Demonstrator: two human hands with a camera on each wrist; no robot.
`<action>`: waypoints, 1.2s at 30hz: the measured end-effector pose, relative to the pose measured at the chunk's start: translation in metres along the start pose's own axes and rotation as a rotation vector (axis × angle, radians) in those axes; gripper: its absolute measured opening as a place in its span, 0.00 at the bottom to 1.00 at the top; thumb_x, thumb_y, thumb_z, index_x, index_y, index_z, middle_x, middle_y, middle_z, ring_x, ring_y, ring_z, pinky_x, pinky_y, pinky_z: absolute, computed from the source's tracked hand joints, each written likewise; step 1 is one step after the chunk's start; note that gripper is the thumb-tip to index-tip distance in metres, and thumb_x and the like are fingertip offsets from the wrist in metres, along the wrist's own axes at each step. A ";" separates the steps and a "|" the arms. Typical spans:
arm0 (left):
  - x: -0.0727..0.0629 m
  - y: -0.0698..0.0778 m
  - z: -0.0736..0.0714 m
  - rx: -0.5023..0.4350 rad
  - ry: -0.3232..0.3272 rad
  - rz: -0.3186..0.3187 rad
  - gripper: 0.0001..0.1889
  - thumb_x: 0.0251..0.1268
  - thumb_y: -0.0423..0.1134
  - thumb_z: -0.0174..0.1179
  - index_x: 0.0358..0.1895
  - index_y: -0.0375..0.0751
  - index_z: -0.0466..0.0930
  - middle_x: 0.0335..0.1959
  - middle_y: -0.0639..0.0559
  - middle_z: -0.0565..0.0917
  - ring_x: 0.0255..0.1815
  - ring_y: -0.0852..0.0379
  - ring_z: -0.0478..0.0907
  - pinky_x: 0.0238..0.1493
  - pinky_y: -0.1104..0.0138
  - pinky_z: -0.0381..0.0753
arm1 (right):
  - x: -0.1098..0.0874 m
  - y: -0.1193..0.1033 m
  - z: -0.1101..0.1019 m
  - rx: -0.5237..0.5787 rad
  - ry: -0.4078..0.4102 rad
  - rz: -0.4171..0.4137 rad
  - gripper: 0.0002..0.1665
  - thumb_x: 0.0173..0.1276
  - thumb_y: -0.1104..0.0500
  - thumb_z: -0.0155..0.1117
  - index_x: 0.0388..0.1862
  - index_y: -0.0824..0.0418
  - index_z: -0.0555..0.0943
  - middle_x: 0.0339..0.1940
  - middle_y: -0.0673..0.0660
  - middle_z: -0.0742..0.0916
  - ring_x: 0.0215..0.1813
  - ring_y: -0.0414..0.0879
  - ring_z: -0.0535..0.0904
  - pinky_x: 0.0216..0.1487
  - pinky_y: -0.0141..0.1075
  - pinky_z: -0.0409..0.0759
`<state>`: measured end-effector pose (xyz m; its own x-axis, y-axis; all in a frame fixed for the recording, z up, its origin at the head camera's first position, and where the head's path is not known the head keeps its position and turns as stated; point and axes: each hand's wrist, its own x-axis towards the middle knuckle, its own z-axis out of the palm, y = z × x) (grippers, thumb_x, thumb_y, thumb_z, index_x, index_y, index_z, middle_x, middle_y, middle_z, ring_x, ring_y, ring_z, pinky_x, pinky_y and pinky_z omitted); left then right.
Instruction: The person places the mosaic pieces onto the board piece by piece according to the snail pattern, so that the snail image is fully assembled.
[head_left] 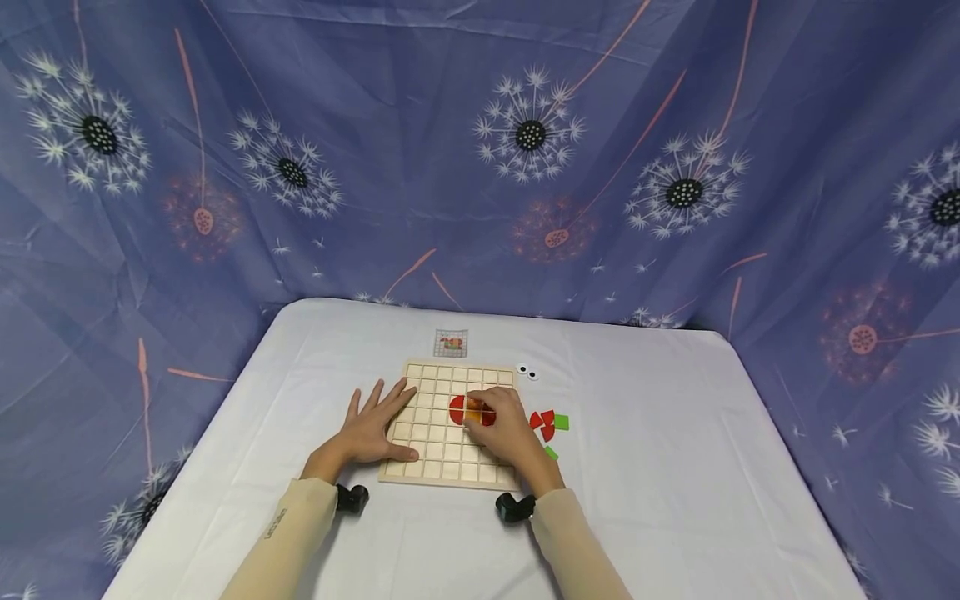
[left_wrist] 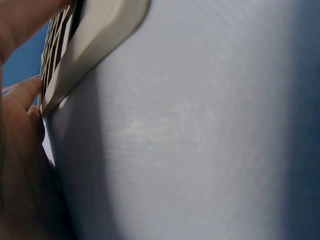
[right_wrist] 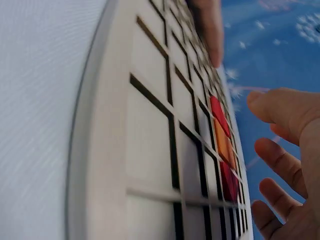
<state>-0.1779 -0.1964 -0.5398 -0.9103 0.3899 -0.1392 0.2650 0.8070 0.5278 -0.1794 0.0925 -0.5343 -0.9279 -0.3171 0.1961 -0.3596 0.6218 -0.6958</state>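
Observation:
A light wooden grid board (head_left: 450, 471) lies on the white table. My left hand (head_left: 367, 432) rests on its left side, fingers spread, thumb near the lower left; the left wrist view catches only part of that hand beside the board's edge. Within the grid sit red pieces (head_left: 456, 410) with orange pieces (right_wrist: 224, 142) between them. Above these pieces hovers my right hand (head_left: 506, 423), partly covering them in the head view. Seen from the right wrist, its thumb and fingers are loosely bent and apart, with nothing between them.
Right of the board lie several red quarter-round pieces (head_left: 547, 427), a green square (head_left: 562, 422) and another green piece (head_left: 552, 452). Two eye pieces (head_left: 528, 372) are by the upper right corner. Behind the board is a small picture card (head_left: 451, 342). A blue dandelion curtain (head_left: 420, 167) hangs beyond.

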 end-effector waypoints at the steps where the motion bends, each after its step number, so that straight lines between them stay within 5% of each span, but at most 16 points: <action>1: 0.000 0.000 0.000 0.002 0.000 0.002 0.63 0.44 0.69 0.75 0.84 0.52 0.53 0.87 0.47 0.47 0.85 0.31 0.35 0.77 0.32 0.23 | -0.004 0.001 -0.002 0.011 0.016 0.011 0.26 0.65 0.57 0.75 0.62 0.58 0.84 0.54 0.55 0.87 0.65 0.55 0.74 0.69 0.53 0.74; 20: -0.001 0.001 -0.001 -0.022 0.025 0.007 0.63 0.43 0.67 0.76 0.83 0.49 0.55 0.86 0.45 0.48 0.85 0.30 0.36 0.77 0.32 0.24 | -0.080 0.051 -0.056 -0.044 0.203 0.231 0.31 0.60 0.58 0.79 0.63 0.61 0.83 0.58 0.61 0.85 0.63 0.60 0.76 0.66 0.58 0.76; 27: -0.001 0.002 -0.001 -0.025 0.026 0.002 0.63 0.43 0.67 0.76 0.84 0.50 0.54 0.86 0.46 0.48 0.85 0.31 0.36 0.78 0.32 0.23 | -0.082 0.063 -0.068 -0.059 0.200 0.326 0.30 0.66 0.57 0.75 0.66 0.60 0.81 0.60 0.61 0.82 0.58 0.55 0.81 0.61 0.53 0.82; 36: 0.001 0.001 0.001 -0.030 0.025 0.002 0.63 0.43 0.67 0.77 0.83 0.50 0.55 0.86 0.46 0.48 0.85 0.31 0.36 0.77 0.32 0.23 | -0.079 0.063 -0.064 -0.051 0.204 0.252 0.24 0.63 0.61 0.77 0.58 0.61 0.85 0.47 0.55 0.87 0.48 0.48 0.82 0.51 0.43 0.84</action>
<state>-0.1780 -0.1951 -0.5401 -0.9175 0.3798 -0.1179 0.2569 0.7924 0.5533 -0.1351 0.2028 -0.5491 -0.9871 -0.0018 0.1602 -0.1158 0.6990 -0.7057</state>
